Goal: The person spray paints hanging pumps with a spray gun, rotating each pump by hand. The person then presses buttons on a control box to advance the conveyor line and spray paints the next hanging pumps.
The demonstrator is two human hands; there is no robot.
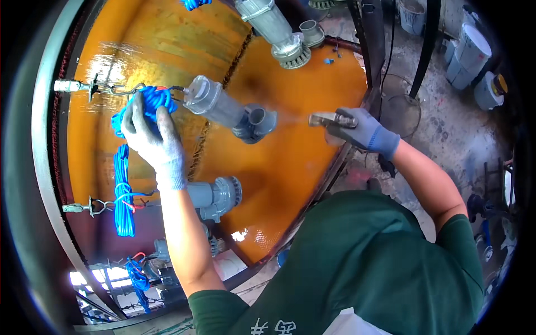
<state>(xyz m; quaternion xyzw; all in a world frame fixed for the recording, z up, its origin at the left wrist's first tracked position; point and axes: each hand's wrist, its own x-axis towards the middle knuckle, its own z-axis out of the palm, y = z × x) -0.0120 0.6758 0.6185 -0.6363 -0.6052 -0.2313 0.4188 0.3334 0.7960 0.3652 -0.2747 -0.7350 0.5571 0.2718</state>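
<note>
In the head view, the grey submersible pump [219,104] lies between the person's hands, in front of the orange-coated panel [296,167]. Its long axis slants from the cable end at upper left down to the round outlet at lower right. The left hand [153,142] is nearer: its fingers are clamped on the blue cable coil [151,103], just beside the cable end, with the pump off to their right. The right hand [365,134] has its fingers wrapped around a metal spray gun [333,120], whose front faces left toward the outlet end across a gap with faint mist; trigger pressure cannot be told. A chain [115,88] runs to the cable end. A second grey pump [209,192] lies below, past the left forearm, and a third [267,23] above.
</note>
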